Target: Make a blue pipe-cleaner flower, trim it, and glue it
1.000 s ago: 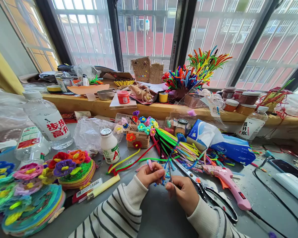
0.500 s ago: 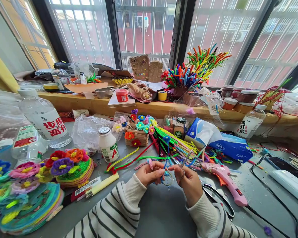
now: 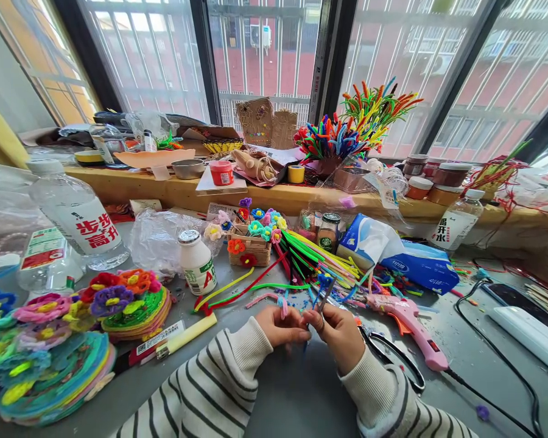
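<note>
My left hand [image 3: 278,327] is closed, its thumb and fingers pinched on a blue pipe cleaner [image 3: 305,347] that shows just below the fingertips. A pink piece [image 3: 283,308] sits at its index finger. Almost touching it, my right hand [image 3: 342,337] is closed around a thin, pointed metal tool [image 3: 327,293] with the tip upward; its kind is unclear. Just above the fingers is a blue pipe-cleaner flower [image 3: 324,280]; its stem is hidden. Black-handled scissors [image 3: 395,360] lie beside my right wrist, their blades partly covered by the hand.
A pink glue gun [image 3: 418,334] with a black cord lies to the right. Pipe cleaners [image 3: 319,255] spread behind my hands, near a flower-filled basket [image 3: 251,252]. A white bottle [image 3: 196,261], a yellow-handled tool [image 3: 187,336] and flower-topped discs [image 3: 55,383] stand or lie leftward.
My hands have drawn closer together and turned. The blue flower has dropped lower and rightward, and the metal tool now points more steeply upward. A pale ring seen between the hands is now hidden.
</note>
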{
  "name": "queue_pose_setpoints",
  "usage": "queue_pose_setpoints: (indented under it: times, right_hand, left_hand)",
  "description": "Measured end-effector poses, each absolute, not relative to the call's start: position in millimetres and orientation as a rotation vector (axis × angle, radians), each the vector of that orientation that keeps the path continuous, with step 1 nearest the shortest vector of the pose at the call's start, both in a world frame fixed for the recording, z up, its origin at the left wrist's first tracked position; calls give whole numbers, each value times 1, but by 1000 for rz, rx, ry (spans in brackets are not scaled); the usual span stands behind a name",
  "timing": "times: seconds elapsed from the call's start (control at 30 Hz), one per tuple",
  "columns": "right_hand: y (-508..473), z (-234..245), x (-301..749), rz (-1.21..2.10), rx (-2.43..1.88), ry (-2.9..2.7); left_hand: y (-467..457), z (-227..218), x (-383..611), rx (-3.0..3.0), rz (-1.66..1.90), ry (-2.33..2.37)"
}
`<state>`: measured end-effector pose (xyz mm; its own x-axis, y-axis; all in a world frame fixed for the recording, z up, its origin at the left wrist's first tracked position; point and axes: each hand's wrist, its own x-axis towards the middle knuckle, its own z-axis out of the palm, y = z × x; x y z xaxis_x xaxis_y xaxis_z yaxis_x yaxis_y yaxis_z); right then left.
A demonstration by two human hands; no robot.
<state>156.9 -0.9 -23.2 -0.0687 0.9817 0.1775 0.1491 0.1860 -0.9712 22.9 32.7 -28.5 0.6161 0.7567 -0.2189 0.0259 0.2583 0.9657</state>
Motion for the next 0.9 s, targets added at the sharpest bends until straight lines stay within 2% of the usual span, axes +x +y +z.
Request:
queue_pose_setpoints:
  times: [0.13,0.27,0.53,0.9]
  right_hand:
    - [-1,-23,158,974,-1197,-1458]
    - [0,-22,160,950,-1254,-1422]
    - [-4,-28,153,1116,-1111,-1679]
    - [-15,-23,146,925,-1052,-2066]
  left_hand:
    - [31,-27,24,1243,549,805]
    - [34,-23,22,1211,704,806]
    - [43,-19,15,926,997,770]
    - [44,-16,9,831,1097,718]
